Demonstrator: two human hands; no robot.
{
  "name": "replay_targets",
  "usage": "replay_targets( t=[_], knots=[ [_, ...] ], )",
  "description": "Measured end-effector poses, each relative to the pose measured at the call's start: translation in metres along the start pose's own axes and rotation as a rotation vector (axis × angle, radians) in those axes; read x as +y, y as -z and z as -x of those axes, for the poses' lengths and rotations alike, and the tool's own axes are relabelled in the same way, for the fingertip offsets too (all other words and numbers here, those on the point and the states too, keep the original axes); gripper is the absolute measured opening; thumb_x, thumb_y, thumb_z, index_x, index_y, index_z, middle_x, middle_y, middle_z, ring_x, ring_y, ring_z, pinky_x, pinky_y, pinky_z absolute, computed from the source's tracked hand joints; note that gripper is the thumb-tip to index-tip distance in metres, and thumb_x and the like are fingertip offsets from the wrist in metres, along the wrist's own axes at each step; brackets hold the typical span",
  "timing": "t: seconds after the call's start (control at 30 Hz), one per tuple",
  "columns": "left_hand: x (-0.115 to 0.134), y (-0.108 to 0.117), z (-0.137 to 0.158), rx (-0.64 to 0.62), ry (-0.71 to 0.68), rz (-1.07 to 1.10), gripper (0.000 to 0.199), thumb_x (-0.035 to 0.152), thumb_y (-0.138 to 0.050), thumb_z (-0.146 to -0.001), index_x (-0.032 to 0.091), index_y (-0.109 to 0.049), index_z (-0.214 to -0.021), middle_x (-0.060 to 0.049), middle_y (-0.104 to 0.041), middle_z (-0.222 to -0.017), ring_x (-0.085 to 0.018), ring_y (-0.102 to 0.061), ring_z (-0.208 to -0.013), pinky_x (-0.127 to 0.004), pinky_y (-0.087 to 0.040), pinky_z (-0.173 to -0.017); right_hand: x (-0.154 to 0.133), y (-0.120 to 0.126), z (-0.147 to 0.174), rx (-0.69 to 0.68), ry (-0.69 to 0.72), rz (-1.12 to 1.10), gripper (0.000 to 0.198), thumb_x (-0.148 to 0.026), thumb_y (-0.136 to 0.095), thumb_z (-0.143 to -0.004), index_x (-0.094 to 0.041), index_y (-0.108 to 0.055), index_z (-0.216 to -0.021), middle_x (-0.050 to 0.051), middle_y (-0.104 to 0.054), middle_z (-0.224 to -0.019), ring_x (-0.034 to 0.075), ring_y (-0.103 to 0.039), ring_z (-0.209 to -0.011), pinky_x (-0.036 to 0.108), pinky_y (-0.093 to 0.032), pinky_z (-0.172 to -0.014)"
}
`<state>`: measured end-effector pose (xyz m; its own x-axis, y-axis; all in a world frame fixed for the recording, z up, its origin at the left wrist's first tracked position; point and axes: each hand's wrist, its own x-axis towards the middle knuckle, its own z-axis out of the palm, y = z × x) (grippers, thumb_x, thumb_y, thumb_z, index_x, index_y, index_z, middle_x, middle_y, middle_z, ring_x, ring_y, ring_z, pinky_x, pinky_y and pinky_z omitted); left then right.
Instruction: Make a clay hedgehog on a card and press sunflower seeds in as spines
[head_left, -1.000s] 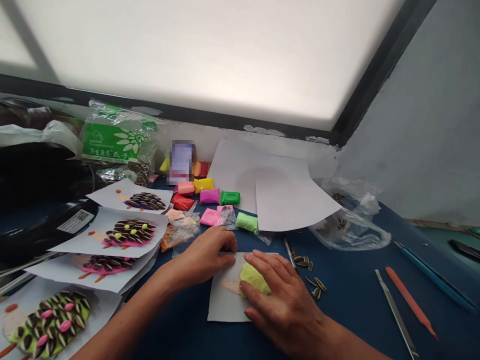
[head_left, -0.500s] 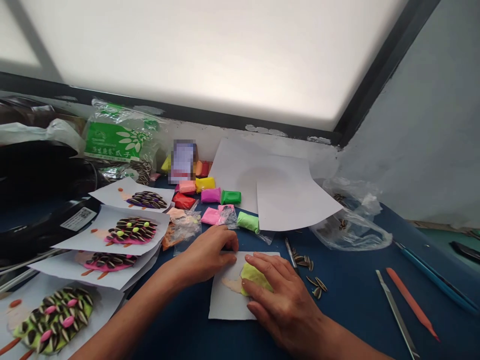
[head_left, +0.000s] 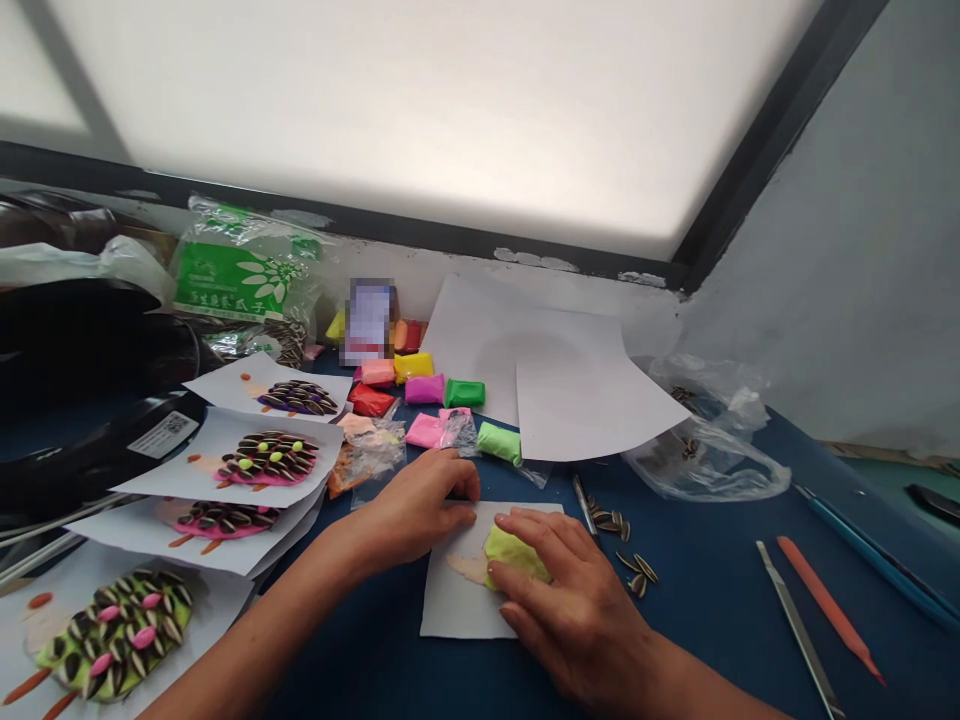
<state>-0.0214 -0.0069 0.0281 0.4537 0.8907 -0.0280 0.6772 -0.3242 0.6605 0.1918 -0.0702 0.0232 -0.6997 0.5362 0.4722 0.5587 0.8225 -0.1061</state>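
A small white sheet of paper lies on the blue table in front of me, bearing a flat patch of yellow-green modelling clay and a thin peach clay piece at its left. My right hand rests on the green clay with its fingers stretched and spread, covering the clay's right side. At the sheet's upper left edge, my left hand has bent fingers and its thumb apart from them, the thumb touching the paper. Several sunflower seeds and a pen lie just right of the sheet.
On the left are sheets with seed-covered clay hedgehogs. Clay packets, white paper and a green seed bag stand behind. A clear plastic bag, a metal tool and a red clay tool lie right.
The view has shifted slightly, so everything sits a little further right. Both hands keep nearly the same place on the paper and clay.
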Motion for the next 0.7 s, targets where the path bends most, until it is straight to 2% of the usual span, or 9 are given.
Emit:
replay_targets(
  t=[0.23, 0.37, 0.5, 0.7],
  knots=[
    [0.000, -0.002, 0.000, 0.015, -0.007, 0.009, 0.009, 0.016, -0.055, -0.073, 0.020, -0.062, -0.079, -0.002, -0.059, -0.086, -0.019, -0.054, -0.086, -0.030, -0.042, -0.074, 0.001, 0.002, 0.001, 0.002, -0.045, -0.059, 0.021, -0.022, -0.051, -0.093, -0.019, -0.069, -0.102, 0.014, -0.063, -0.123, 0.028, -0.057, -0.114, 0.046, -0.049, -0.094],
    [-0.001, -0.003, -0.002, 0.020, -0.010, 0.012, 0.007, 0.016, -0.055, -0.072, 0.020, -0.061, -0.076, -0.002, -0.059, -0.084, -0.019, -0.054, -0.083, -0.029, -0.041, -0.071, 0.003, 0.002, 0.001, 0.054, -0.200, -0.176, 0.022, -0.020, -0.049, -0.094, -0.022, -0.067, -0.106, 0.011, -0.063, -0.122, 0.024, -0.058, -0.115, 0.040, -0.052, -0.092],
    [-0.002, -0.003, -0.002, 0.015, 0.002, 0.035, 0.008, 0.016, -0.055, -0.071, 0.020, -0.060, -0.077, -0.001, -0.059, -0.083, -0.019, -0.054, -0.083, -0.028, -0.042, -0.070, 0.006, -0.001, -0.005, 0.030, -0.308, -0.193, 0.018, -0.017, -0.052, -0.091, -0.021, -0.069, -0.096, 0.012, -0.063, -0.121, 0.025, -0.059, -0.114, 0.042, -0.053, -0.091],
    [-0.002, -0.003, 0.000, 0.021, 0.004, 0.093, 0.009, 0.017, -0.056, -0.071, 0.019, -0.061, -0.078, 0.000, -0.058, -0.082, -0.019, -0.053, -0.082, -0.028, -0.041, -0.072, 0.012, -0.007, -0.007, -0.072, -0.295, -0.078, 0.037, -0.001, -0.047, -0.082, -0.017, -0.069, -0.107, 0.015, -0.055, -0.134, 0.029, -0.049, -0.126, 0.052, -0.046, -0.100]
  ],
)
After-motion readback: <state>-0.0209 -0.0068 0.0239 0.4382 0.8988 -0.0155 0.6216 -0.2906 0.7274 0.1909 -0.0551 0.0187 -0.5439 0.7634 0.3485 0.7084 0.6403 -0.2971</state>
